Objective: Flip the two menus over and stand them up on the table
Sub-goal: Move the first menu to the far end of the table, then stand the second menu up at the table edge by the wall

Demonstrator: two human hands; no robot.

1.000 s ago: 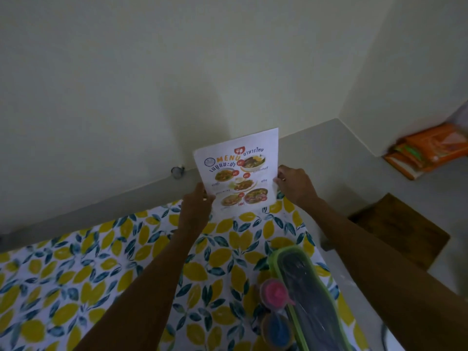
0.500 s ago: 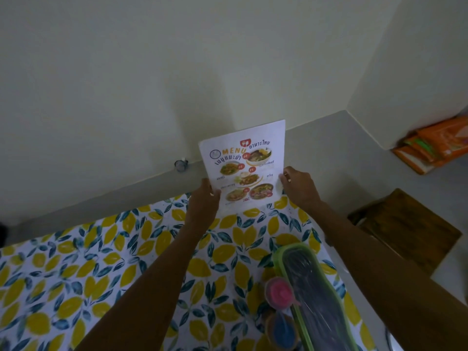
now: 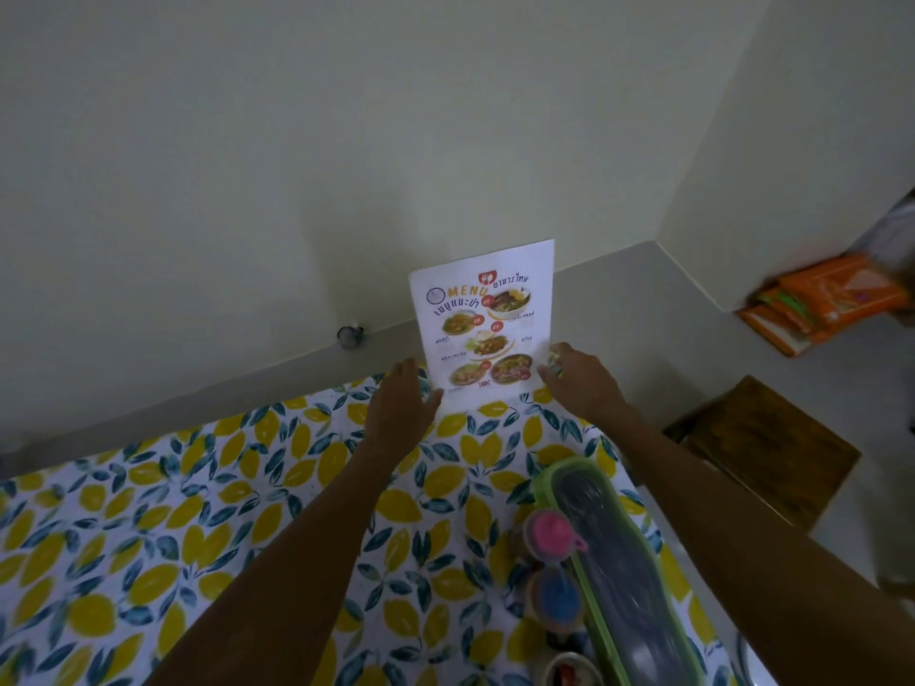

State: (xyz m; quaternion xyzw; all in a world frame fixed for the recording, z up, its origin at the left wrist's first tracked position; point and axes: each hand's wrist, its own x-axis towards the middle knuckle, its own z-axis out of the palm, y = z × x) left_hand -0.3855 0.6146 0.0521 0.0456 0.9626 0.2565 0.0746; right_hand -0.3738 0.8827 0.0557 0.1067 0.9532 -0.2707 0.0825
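One menu (image 3: 487, 314), a white sheet printed with food photos, stands upright at the far edge of the table (image 3: 148, 527), its printed side facing me and the wall right behind it. My left hand (image 3: 403, 408) is at its lower left corner, fingers spread, with only the thumb near the sheet. My right hand (image 3: 579, 383) has its fingertips closed on the lower right edge. No second menu is in view.
The table has a lemon-print cloth. At near right lie a long green-rimmed container (image 3: 619, 561) and pink-lidded (image 3: 549, 534) and blue-lidded (image 3: 557, 596) jars. A wooden stool (image 3: 762, 448) and orange packets (image 3: 822, 304) are on the floor at right.
The menu went from held up and tilted to upright with its bottom edge on the table. My left hand came off its lower left corner and opened.
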